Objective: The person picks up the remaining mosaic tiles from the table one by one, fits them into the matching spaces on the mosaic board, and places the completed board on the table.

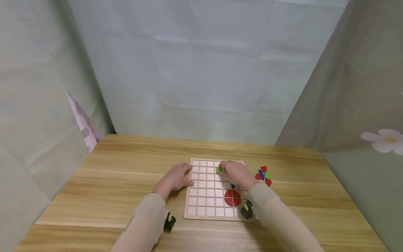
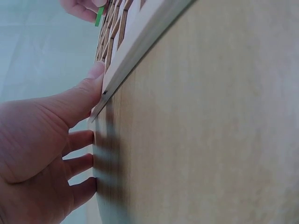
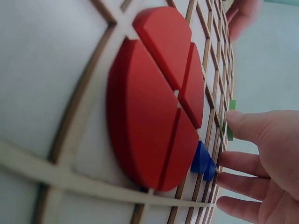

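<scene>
A wooden grid board (image 1: 217,218) of small square cells lies on the table. My left hand (image 1: 174,177) rests at its left edge, thumb laid on the rim and the other fingers loosely spread. Over the upper right part of the grid, my right hand (image 1: 237,173) pinches a green square tile (image 1: 219,170) between thumb and finger; the thumb hides part of it in the right wrist view. Nearer me, red quarter-circle pieces (image 3: 149,112) sit in neighbouring cells and together form a disc. Blue pieces (image 3: 201,158) lie just beyond them, partly under the right hand in the head view.
To the right of the board, a small loose pile holds several red pieces (image 1: 263,169), blue pieces (image 1: 261,174) and a green piece (image 1: 268,176). The wooden table (image 1: 126,196) extends around the board, with hanging cloth (image 1: 207,70) behind it and at both sides.
</scene>
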Tool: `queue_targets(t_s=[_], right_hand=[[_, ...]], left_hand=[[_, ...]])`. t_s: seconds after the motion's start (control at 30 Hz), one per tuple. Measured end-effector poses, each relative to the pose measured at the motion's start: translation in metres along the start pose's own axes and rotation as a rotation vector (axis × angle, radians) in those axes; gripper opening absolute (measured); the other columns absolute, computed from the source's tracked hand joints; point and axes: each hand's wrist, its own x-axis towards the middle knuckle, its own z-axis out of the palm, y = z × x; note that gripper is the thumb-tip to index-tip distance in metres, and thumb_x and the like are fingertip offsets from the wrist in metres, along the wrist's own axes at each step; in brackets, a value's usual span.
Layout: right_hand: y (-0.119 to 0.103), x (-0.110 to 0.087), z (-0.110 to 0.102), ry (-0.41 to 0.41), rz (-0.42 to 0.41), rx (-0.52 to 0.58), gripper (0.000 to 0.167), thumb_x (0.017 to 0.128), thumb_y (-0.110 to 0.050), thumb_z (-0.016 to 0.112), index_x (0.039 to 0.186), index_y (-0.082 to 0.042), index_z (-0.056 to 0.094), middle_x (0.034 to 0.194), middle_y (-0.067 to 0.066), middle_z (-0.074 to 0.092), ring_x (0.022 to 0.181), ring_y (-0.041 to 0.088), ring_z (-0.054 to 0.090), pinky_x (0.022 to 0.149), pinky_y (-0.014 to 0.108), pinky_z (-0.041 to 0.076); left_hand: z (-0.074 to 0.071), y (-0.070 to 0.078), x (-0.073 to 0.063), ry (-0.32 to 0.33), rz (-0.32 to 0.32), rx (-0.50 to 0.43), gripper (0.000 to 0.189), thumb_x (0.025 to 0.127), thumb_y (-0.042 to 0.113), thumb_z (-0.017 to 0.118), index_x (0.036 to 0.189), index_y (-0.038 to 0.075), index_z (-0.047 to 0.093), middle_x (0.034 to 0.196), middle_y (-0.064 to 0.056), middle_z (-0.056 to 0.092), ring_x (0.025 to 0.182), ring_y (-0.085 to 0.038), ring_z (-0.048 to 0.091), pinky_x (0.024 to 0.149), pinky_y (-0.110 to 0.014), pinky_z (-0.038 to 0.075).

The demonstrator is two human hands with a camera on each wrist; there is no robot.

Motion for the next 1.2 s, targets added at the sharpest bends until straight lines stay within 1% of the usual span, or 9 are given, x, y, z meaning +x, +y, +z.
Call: queue_targets(t_s=[0.17,0.23,0.37,0.43,0.6,0.77,1.0,1.2], right_hand=[[-0.003,0.000,0.000,0.003,0.011,-0.014,0.027,0.091,-0.026,0.065,0.115,-0.014,0.065,0.105,0.002,0.067,0.087,0.015,0.061,0.078,0.033,0.053],[-0.003,0.001,0.001,0.002,0.012,-0.017,0.029,0.090,-0.026,0.065,0.116,-0.013,0.065,0.104,0.003,0.067,0.085,0.014,0.061,0.076,0.033,0.053],[-0.001,0.001,0.001,0.004,0.020,0.007,0.031,0.090,-0.026,0.066,0.117,-0.011,0.065,0.099,0.003,0.067,0.079,0.013,0.058,0.073,0.031,0.052],[0.001,0.001,0.001,0.009,0.024,0.031,0.028,0.089,-0.025,0.067,0.113,-0.010,0.066,0.097,0.002,0.067,0.080,0.013,0.059,0.075,0.032,0.053],[0.006,-0.001,0.000,0.005,0.035,0.085,0.019,0.089,-0.024,0.067,0.105,-0.013,0.070,0.099,0.000,0.068,0.087,0.013,0.061,0.081,0.034,0.053],[0.006,-0.001,0.000,0.006,0.041,0.103,0.020,0.089,-0.025,0.067,0.105,-0.014,0.071,0.099,0.000,0.068,0.087,0.013,0.062,0.080,0.033,0.053],[0.007,-0.001,0.000,0.026,0.029,0.102,0.020,0.088,-0.024,0.068,0.103,-0.012,0.072,0.097,0.001,0.068,0.082,0.011,0.060,0.075,0.031,0.052],[0.007,-0.001,0.001,0.026,0.038,0.105,0.020,0.089,-0.024,0.067,0.104,-0.013,0.072,0.097,0.000,0.068,0.083,0.011,0.059,0.075,0.031,0.052]], left_hand=[[0.000,-0.001,0.000,-0.001,-0.007,-0.003,0.069,0.085,0.032,0.070,0.142,0.006,0.042,0.150,-0.020,0.033,0.139,-0.040,0.026,0.113,-0.052,0.025],[0.000,-0.002,0.000,-0.003,-0.010,-0.001,0.069,0.085,0.032,0.070,0.142,0.006,0.042,0.150,-0.020,0.033,0.140,-0.039,0.026,0.113,-0.051,0.024],[-0.001,-0.001,0.000,-0.005,-0.006,0.006,0.069,0.085,0.032,0.070,0.142,0.006,0.041,0.150,-0.021,0.033,0.139,-0.040,0.027,0.113,-0.052,0.025],[-0.001,-0.001,0.000,-0.006,-0.006,0.008,0.069,0.085,0.032,0.070,0.142,0.006,0.041,0.150,-0.021,0.032,0.139,-0.040,0.026,0.113,-0.052,0.025],[0.000,-0.002,0.000,-0.008,-0.014,0.012,0.069,0.085,0.033,0.069,0.143,0.006,0.041,0.150,-0.020,0.032,0.140,-0.040,0.026,0.113,-0.052,0.024],[0.000,-0.002,-0.001,-0.005,-0.009,0.012,0.069,0.085,0.032,0.070,0.143,0.006,0.041,0.150,-0.020,0.033,0.139,-0.040,0.027,0.113,-0.052,0.025],[0.000,-0.002,-0.001,-0.001,-0.014,0.013,0.070,0.085,0.032,0.070,0.143,0.006,0.041,0.150,-0.020,0.033,0.139,-0.040,0.027,0.113,-0.052,0.025],[0.000,-0.002,0.000,-0.006,-0.020,0.012,0.071,0.085,0.034,0.069,0.143,0.006,0.040,0.150,-0.020,0.032,0.140,-0.040,0.026,0.114,-0.052,0.024]])
